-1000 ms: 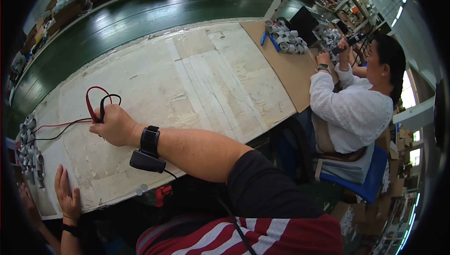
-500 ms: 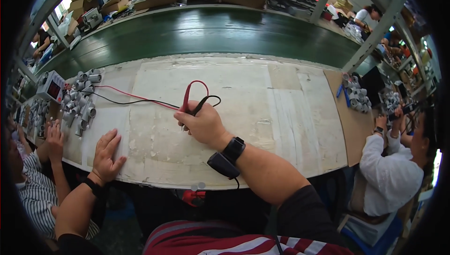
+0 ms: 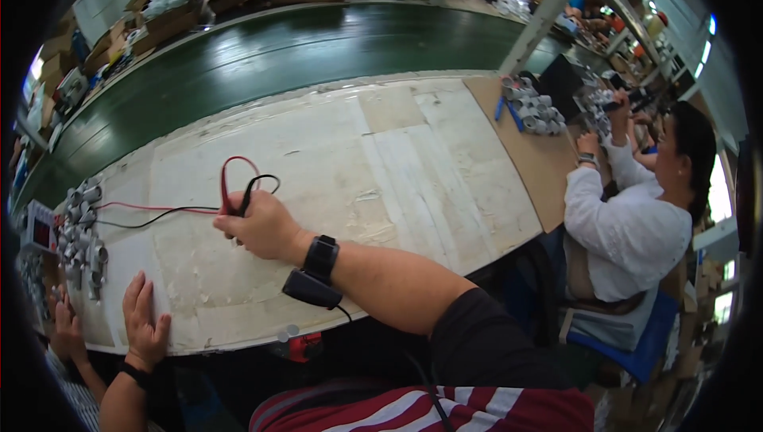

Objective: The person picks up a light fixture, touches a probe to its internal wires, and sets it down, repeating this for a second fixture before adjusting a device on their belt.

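My right hand (image 3: 269, 227) is closed round a red test probe (image 3: 225, 187) and a black test probe (image 3: 248, 192), over the middle-left of the white worktable (image 3: 318, 162). Their tips are hidden below my fingers. From the probes a red lead (image 3: 135, 208) and a black lead (image 3: 151, 221) run left to a small white meter box (image 3: 38, 227) with a red display. My left hand (image 3: 145, 330) lies on the table near its front edge, fingers stretched out, holding nothing. Beyond it is a heap of grey cylindrical parts (image 3: 86, 253).
A co-worker in white (image 3: 628, 217) sits at the right, by a brown board (image 3: 509, 146) with more grey parts (image 3: 536, 110) and blue pens. Another person's hand (image 3: 67, 333) is close to my left hand. A green conveyor belt (image 3: 278, 42) runs behind the table, with a metal post (image 3: 540, 23).
The view has swung to the right, so the table and both hands appear farther left and tilted. My right hand keeps its hold on the probes; my left hand stays flat.
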Available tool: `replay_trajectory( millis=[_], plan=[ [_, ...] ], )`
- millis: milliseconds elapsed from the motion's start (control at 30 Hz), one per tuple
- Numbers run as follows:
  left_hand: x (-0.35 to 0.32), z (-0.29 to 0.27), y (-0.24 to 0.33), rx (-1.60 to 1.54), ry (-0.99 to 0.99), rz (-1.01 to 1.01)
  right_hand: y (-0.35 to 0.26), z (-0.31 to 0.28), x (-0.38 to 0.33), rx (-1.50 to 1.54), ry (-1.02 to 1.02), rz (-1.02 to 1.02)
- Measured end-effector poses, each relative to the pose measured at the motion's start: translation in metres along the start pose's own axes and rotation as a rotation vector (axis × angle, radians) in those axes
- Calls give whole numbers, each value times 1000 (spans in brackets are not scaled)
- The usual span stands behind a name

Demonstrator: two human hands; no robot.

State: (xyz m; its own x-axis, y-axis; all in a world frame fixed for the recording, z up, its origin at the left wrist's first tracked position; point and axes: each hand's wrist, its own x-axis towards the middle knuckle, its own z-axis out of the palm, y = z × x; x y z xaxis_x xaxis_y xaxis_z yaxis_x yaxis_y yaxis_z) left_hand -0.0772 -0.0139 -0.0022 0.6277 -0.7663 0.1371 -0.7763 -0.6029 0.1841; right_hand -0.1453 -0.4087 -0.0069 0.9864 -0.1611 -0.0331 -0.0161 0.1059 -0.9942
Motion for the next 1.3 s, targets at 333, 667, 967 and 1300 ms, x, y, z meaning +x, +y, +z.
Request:
replay_trajectory(
  millis=[333, 667, 967, 1300],
  plan=[
    [5, 5, -1, 21, -14, -14, 6, 0, -2, -265, 18, -239],
    [4, 3, -1, -3, 60, 1, -2, 11, -8, -400, -49, -231],
    [-4, -1, 6, 2, 67, -85, -5, 16, -12, -368, -43, -36],
    [1, 7, 1, -11, 89, -59, 5, 13, -14, -219, 38, -59]
  ],
)
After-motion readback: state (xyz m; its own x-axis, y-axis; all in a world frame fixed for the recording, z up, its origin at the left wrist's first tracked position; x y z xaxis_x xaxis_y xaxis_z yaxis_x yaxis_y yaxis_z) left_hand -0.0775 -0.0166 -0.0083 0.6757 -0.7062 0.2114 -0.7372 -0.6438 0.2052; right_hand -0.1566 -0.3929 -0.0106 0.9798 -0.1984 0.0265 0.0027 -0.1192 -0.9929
